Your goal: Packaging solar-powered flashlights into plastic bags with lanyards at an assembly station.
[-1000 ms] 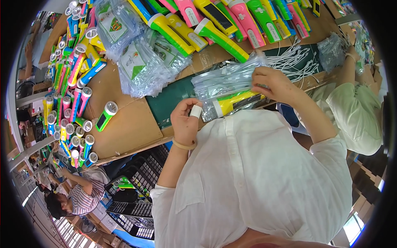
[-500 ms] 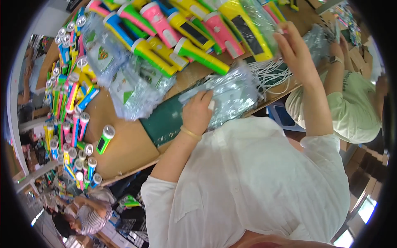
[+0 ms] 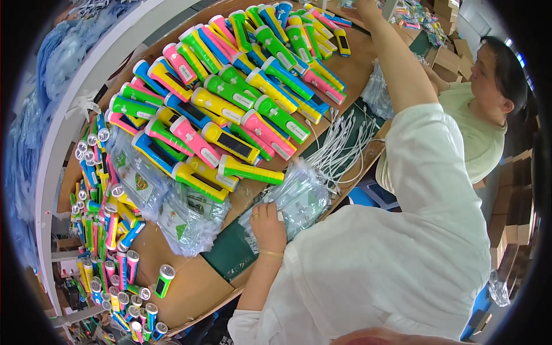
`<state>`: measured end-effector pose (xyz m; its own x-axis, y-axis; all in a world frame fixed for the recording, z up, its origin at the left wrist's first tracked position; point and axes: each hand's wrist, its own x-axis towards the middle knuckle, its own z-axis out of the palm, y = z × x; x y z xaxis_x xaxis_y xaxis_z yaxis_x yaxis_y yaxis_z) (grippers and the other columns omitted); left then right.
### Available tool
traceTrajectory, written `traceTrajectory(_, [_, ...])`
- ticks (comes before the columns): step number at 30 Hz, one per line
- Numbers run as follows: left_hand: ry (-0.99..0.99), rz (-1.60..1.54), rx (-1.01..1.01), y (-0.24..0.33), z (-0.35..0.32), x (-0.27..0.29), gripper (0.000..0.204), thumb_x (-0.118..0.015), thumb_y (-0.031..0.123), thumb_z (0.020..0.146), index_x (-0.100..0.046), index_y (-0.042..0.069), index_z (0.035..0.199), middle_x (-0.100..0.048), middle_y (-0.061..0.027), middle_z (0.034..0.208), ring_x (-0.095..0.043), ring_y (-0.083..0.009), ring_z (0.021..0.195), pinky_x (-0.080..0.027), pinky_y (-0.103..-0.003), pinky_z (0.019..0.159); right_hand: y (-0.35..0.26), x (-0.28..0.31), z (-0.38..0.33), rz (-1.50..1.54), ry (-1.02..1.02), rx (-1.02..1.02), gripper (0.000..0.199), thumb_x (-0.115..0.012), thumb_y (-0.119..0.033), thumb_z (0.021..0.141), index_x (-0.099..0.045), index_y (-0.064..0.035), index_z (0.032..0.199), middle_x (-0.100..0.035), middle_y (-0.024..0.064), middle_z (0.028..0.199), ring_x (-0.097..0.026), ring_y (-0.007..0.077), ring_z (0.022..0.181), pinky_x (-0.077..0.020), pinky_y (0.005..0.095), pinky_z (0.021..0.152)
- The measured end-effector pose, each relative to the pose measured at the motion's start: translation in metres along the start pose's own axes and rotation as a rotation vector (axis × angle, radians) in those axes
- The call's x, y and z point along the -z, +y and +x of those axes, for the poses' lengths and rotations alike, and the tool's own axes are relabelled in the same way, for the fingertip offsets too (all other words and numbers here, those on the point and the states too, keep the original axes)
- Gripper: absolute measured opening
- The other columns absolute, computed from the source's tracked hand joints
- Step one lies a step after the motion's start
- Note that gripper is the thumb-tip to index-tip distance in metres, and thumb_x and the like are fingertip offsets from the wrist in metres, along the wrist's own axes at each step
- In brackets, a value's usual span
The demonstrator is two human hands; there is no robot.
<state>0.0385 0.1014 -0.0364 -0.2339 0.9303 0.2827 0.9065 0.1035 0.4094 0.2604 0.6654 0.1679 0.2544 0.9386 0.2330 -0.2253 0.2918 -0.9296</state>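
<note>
My left hand (image 3: pixel 268 229) rests on a stack of clear plastic bags (image 3: pixel 302 198), its fingers curled and closed on the near edge. Something small and white shows at the thumb. At the top edge, beside a metal post, my right hand (image 3: pixel 364 6) is stretched far away; its fingers are mostly cut off, so what it holds cannot be made out. Between the hands and the far edge lies a big heap of solar flashlights (image 3: pixel 236 135) in green, yellow, pink and blue. White charging cables (image 3: pixel 345 146) lie in a bundle right of the bags.
More bags with printed cards (image 3: pixel 187 221) lie left of my left hand. Many flashlights (image 3: pixel 115 230) stand crowded along the left, one green flashlight (image 3: pixel 165 280) apart from them. A grey frame bar (image 3: pixel 49 190) curves along the left. A co-worker (image 3: pixel 477 115) sits at right.
My right hand has swung far forward to the top edge; the bagged yellow flashlight it held is no longer visible. The view has shifted. My left hand stays at the bags.
</note>
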Motion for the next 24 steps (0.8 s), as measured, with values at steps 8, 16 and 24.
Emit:
traceTrajectory(8, [0.029, -0.098, -0.075, -0.007, -0.002, 0.003, 0.032, -0.067, -0.003, 0.068, -0.066, 0.006, 0.099, -0.064, -0.0107, 0.098, -0.059, -0.0319, 0.097, -0.045, -0.042, 0.085, 0.043, 0.001, -0.307, -0.421, -1.175, 0.044, 0.029, -0.069, -0.016, 0.095, -0.067, -0.0035, 0.121, -0.072, 0.0058, 0.107, -0.067, 0.0132, 0.087, -0.0545, 0.0292, 0.076])
traceTrajectory(16, [0.048, 0.045, -0.221, -0.001, 0.004, 0.007, 0.019, -0.061, 0.010, 0.078, -0.065, 0.007, 0.096, -0.061, -0.0068, 0.093, -0.059, -0.0253, 0.096, -0.045, -0.041, 0.088, 0.049, 0.057, -0.444, -0.689, -1.629, 0.443, 0.025, -0.077, -0.009, 0.075, -0.067, -0.0091, 0.098, -0.062, 0.0066, 0.095, -0.063, 0.0283, 0.094, -0.0524, 0.0399, 0.083])
traceTrajectory(24, [0.074, -0.199, -0.088, -0.007, -0.001, 0.011, 0.033, -0.065, -0.005, 0.065, -0.065, 0.005, 0.096, -0.066, -0.0095, 0.094, -0.062, -0.0294, 0.094, -0.046, -0.042, 0.089, 0.061, 0.057, -0.467, -0.699, -1.423, 0.530, 0.021, -0.077, -0.013, 0.075, -0.064, -0.0116, 0.091, -0.063, 0.0049, 0.094, -0.063, 0.0254, 0.091, -0.0515, 0.0375, 0.078])
